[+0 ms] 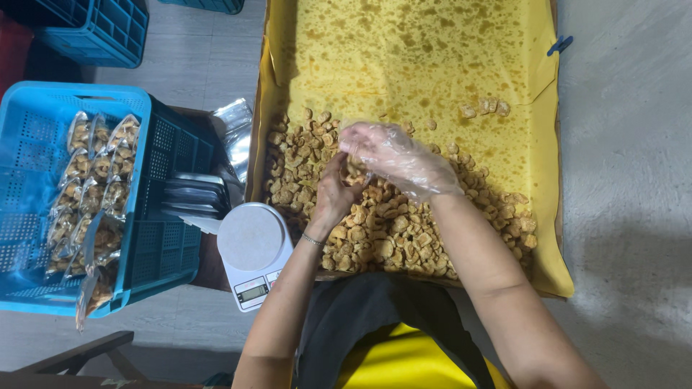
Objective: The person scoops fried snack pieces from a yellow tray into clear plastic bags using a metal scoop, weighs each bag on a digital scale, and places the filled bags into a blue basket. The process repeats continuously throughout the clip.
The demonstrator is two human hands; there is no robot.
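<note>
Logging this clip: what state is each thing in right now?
Left hand: bare, among the snacks, grip unclear.
Right hand: in clear glove, curled over snacks.
Snacks: loose heap at tray's near end.
Tray: yellow-lined, far end mostly bare.
Scale: nothing on its plate, display lit.
Crate: partly filled with sealed bags.
Bags: filled, stacked in rows.

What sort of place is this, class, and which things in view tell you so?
Probably a small snack-packing workshop: a yellow paper-lined tray heaped with fried golden-brown snack pieces, a white round-topped digital scale, and a blue plastic crate holding filled clear bags.
</note>
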